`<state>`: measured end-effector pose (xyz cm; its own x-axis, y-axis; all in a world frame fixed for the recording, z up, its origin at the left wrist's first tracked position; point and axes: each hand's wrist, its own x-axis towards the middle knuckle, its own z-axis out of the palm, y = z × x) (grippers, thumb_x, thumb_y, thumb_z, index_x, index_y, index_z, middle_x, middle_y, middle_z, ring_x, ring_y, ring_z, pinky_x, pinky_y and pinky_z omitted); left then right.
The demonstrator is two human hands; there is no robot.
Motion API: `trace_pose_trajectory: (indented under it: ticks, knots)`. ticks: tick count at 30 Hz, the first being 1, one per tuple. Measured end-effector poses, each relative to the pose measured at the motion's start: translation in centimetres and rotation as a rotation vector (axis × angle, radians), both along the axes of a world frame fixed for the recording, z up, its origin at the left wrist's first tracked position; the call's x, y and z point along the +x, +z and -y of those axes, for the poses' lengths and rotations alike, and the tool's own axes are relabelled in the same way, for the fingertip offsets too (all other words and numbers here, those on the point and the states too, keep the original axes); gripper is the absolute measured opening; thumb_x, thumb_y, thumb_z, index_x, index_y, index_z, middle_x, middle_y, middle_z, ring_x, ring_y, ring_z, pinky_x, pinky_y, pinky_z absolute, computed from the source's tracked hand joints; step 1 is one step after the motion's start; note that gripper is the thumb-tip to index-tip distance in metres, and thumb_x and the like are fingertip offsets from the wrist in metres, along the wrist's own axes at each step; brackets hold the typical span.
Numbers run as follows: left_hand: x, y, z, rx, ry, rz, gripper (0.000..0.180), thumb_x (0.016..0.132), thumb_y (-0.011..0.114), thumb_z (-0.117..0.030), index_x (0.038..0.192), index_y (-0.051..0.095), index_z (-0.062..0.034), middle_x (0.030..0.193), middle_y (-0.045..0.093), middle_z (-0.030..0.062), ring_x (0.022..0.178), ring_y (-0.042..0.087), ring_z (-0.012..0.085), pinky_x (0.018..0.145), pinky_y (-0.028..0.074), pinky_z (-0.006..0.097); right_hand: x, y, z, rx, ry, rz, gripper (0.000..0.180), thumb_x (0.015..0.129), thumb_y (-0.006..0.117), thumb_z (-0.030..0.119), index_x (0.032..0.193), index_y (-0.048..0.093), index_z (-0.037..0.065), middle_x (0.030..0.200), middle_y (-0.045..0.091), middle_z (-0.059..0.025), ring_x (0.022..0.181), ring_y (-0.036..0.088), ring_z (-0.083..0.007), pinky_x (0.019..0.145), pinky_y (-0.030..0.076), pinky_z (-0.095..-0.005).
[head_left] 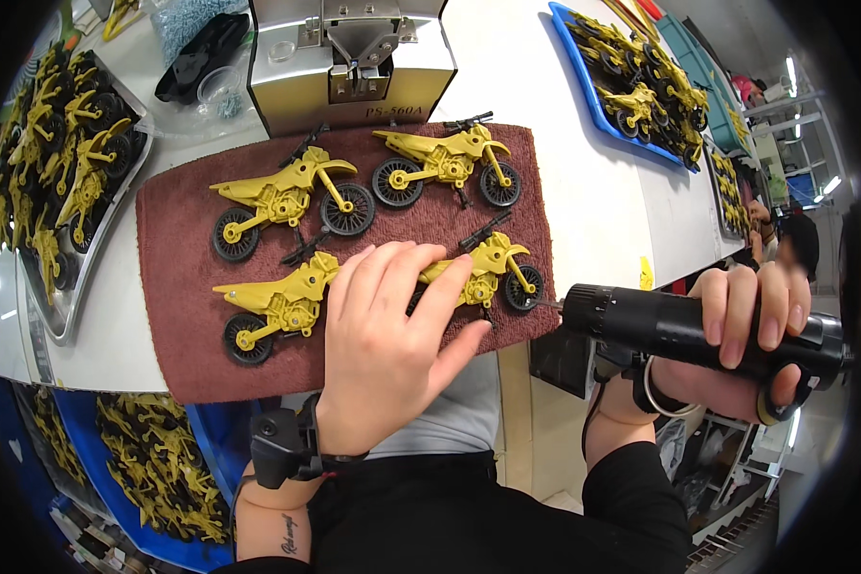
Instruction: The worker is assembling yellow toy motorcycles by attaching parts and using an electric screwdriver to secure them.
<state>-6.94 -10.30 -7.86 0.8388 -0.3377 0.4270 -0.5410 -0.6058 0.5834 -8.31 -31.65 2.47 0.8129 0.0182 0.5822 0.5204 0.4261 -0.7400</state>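
Two upper toy motorbikes (287, 194) (450, 156) and two lower ones, yellow with black wheels, lie on a brown towel (187, 239). My left hand (387, 316) rests palm down over the lower pair, its fingers stretched out and the thumb apart. Its fingertips touch the rear of the lower right motorbike (488, 266) and partly cover the front of the lower left motorbike (282, 301). My right hand (756, 316) is wrapped round a black electric screwdriver (641, 319), held almost level. The thin bit points left, close to the lower right motorbike's front wheel; contact cannot be made out.
Behind the towel stands a silver metal machine (354, 100). A metal tray (96, 263) piled with motorbikes is at left, a blue tray (578, 78) at far right. Below the table's left edge sits a blue bin (212, 464) of them. Another person (799, 244) is beyond, right.
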Motion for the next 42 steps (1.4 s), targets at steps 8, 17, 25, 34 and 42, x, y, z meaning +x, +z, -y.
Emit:
trace_pose_trajectory:
  ticks: [8, 17, 25, 34, 42]
  knots:
    - [-1.1, 0.5, 2.0, -0.107, -0.134, -0.079, 0.037, 0.062, 0.075, -0.027, 0.095, 0.065, -0.0124, 0.100, 0.058, 0.0005, 0.105, 0.050, 0.0231, 0.099, 0.026, 0.048, -0.8, 0.0, -0.1, 0.187, -0.021, 0.006, 0.031, 0.069, 0.068, 0.011, 0.089, 0.045, 0.008, 0.078, 0.052, -0.0035, 0.055, 0.052, -0.0142, 0.057, 0.043, -0.0283]
    - [-1.2, 0.0, 2.7, -0.153, -0.119, 0.015, 0.013, 0.066, 0.070, -0.017, 0.072, 0.061, -0.0112, 0.086, 0.057, -0.0022, 0.100, 0.052, 0.0203, 0.100, 0.028, 0.051, -1.4, -0.1, 0.4, 0.220, -0.016, 0.008, 0.030, 0.069, 0.068, 0.011, 0.089, 0.045, 0.007, 0.078, 0.053, -0.0035, 0.054, 0.054, -0.0140, 0.055, 0.045, -0.0288]
    - [-1.2, 0.1, 2.9, -0.172, -0.103, 0.037, 0.014, 0.063, 0.073, -0.018, 0.073, 0.064, -0.0131, 0.083, 0.059, -0.0036, 0.096, 0.053, 0.0196, 0.099, 0.027, 0.049, -1.6, -0.1, 0.7, 0.203, 0.027, -0.026, 0.029, 0.065, 0.067, 0.011, 0.085, 0.046, 0.008, 0.072, 0.051, 0.0000, 0.053, 0.050, -0.0106, 0.057, 0.042, -0.0237]
    - [-0.1, 0.4, 1.9, -0.019, 0.001, 0.009, 0.031, 0.064, 0.075, -0.028, 0.089, 0.065, -0.0130, 0.096, 0.058, 0.0007, 0.100, 0.052, 0.0219, 0.099, 0.026, 0.048, -0.6, -0.3, 0.2, 0.054, -0.079, 0.079, 0.032, 0.063, 0.068, 0.014, 0.087, 0.047, 0.008, 0.076, 0.052, -0.0007, 0.055, 0.050, -0.0104, 0.058, 0.040, -0.0235]
    - [-0.1, -0.5, 1.8, -0.026, -0.030, 0.022, 0.037, 0.067, 0.073, -0.028, 0.097, 0.064, -0.0093, 0.100, 0.057, 0.0055, 0.096, 0.053, 0.0248, 0.093, 0.035, 0.045, -0.3, -0.3, 0.2, -0.082, -0.063, 0.062, 0.034, 0.072, 0.070, 0.016, 0.093, 0.044, 0.008, 0.081, 0.052, -0.0036, 0.058, 0.053, -0.0144, 0.059, 0.043, -0.0288]
